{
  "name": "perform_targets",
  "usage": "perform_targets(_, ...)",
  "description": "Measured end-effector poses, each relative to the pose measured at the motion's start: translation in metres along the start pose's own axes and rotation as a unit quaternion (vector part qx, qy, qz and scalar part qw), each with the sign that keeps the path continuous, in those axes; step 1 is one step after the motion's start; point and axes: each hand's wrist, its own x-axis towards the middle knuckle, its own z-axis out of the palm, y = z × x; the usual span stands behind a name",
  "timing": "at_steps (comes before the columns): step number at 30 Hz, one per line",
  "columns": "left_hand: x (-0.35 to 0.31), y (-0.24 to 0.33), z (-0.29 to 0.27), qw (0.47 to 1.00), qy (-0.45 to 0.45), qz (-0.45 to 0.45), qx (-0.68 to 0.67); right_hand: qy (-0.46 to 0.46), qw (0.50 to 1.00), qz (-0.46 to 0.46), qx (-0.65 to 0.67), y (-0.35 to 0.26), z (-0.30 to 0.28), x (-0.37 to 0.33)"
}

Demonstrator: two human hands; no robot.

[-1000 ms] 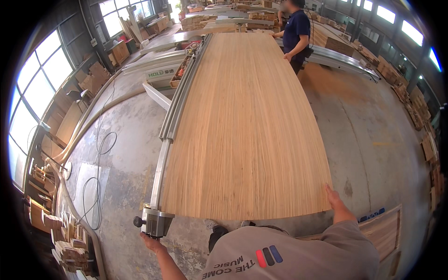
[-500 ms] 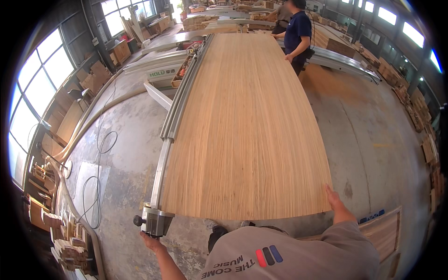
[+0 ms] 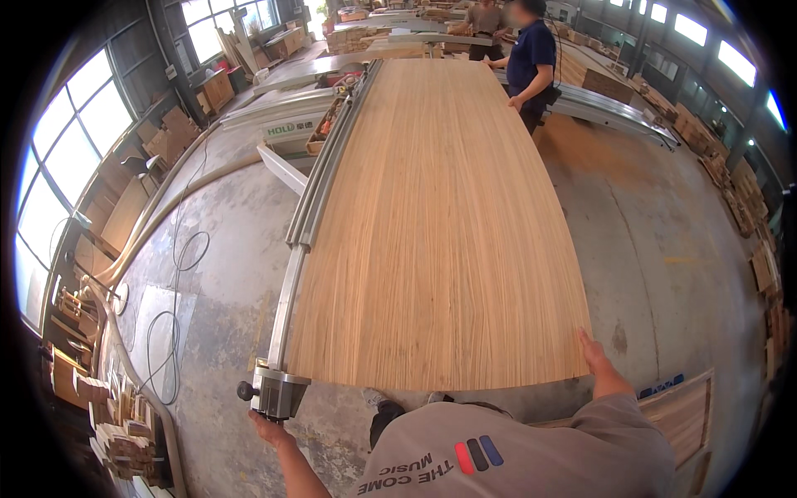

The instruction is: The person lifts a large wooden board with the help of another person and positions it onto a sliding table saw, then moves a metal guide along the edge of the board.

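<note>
A large, pale wood-grained panel (image 3: 448, 224) lies flat, stretching away from me along a long metal rail (image 3: 328, 178) on its left. At the rail's near end sits a grey metal end block (image 3: 281, 393) with a black knob. My left hand (image 3: 270, 429) is closed at the underside of that block, its fingertips partly hidden beneath it. Over at the near right corner, my right hand (image 3: 594, 353) grips the panel's right edge, with the fingers underneath out of sight. A co-worker in a dark blue shirt (image 3: 531, 58) has hands at the panel's far right edge.
Another person (image 3: 484, 25) stands farther back. A black cable (image 3: 174, 332) and a thick hose (image 3: 137, 365) lie on the concrete floor at left. Wood offcuts (image 3: 124, 444) are piled at lower left. A framed wooden piece (image 3: 685, 419) is behind my right arm.
The person at the back has shifted left and shows more fully. The co-worker in blue has moved very slightly. My hands and the panel stay in place.
</note>
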Motion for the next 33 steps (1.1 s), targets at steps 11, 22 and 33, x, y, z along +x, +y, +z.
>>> perform_targets(11, -0.002, 0.000, 0.001, 1.000, -0.002, 0.001, -0.005, 0.007, 1.000, -0.013, -0.009, 0.006, -0.001, 0.010)
perform_targets(22, -0.001, -0.001, -0.001, 1.000, -0.014, 0.004, -0.016, 0.012, 1.000, -0.014, -0.011, 0.017, -0.001, 0.026)
perform_targets(33, -0.010, 0.007, 0.006, 1.000, -0.004, 0.000, -0.011, 0.032, 0.999, 0.005, -0.022, 0.009, 0.001, 0.014)
